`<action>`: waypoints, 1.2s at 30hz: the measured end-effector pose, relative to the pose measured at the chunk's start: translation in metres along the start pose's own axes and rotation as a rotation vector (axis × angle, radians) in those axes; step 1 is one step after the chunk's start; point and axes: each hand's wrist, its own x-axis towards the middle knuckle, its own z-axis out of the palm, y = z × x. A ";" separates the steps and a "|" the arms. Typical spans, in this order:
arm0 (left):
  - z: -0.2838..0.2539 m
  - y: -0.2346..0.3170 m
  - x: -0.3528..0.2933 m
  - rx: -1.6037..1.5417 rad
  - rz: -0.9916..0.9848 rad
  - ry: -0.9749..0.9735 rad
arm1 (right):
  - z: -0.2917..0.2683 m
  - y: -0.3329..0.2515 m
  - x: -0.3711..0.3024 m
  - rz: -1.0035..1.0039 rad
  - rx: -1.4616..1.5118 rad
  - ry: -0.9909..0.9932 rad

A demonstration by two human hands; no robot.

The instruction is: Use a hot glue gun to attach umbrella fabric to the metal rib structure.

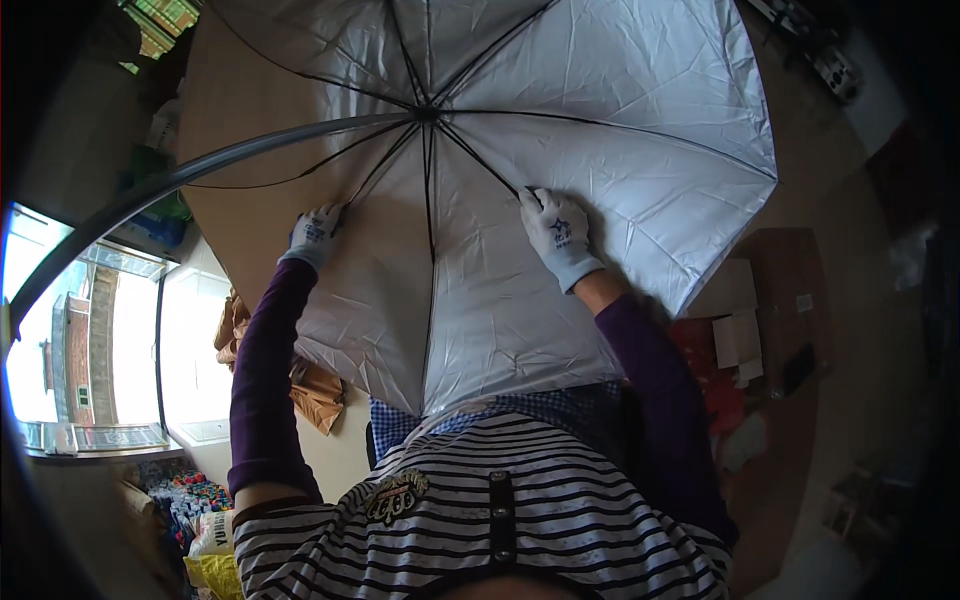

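Note:
An opened umbrella (520, 300) spreads in front of me, its silver inner side toward me. Thin black ribs fan out from the dark hub (427, 114), and a thick grey shaft (250, 152) runs from there to the left edge, bent by the lens. White knitted gloves cover both hands. On the left, my left hand (318, 230) is closed around a rib, its fingers partly hidden at the cloth. My right hand (560, 235) pinches another rib at its upper end, thumb and forefinger together. The umbrella's lower edge reaches my lap.
Crumpled brown paper (316, 395) lies on the floor to the left, by a bright window (110, 350). A heap of small colourful items (190, 500) and a yellow bag (214, 575) sit at lower left. To the right are a brown table (790, 260) and a red bag (705, 375).

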 end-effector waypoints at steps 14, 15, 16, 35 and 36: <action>-0.011 0.141 -0.045 -0.636 -0.115 0.388 | -0.015 -0.007 0.014 0.141 0.135 -0.128; -0.011 0.157 -0.043 -0.642 -0.095 0.382 | -0.023 -0.011 0.011 0.158 0.124 -0.129; -0.008 0.173 -0.040 -0.729 -0.126 0.350 | -0.032 -0.016 0.008 0.243 0.262 -0.100; 0.009 0.211 -0.014 -0.713 -0.349 0.183 | -0.078 0.133 -0.419 1.189 -0.362 -0.354; 0.008 0.204 -0.019 -0.705 -0.384 0.172 | -0.070 0.128 -0.395 1.284 -0.334 -0.425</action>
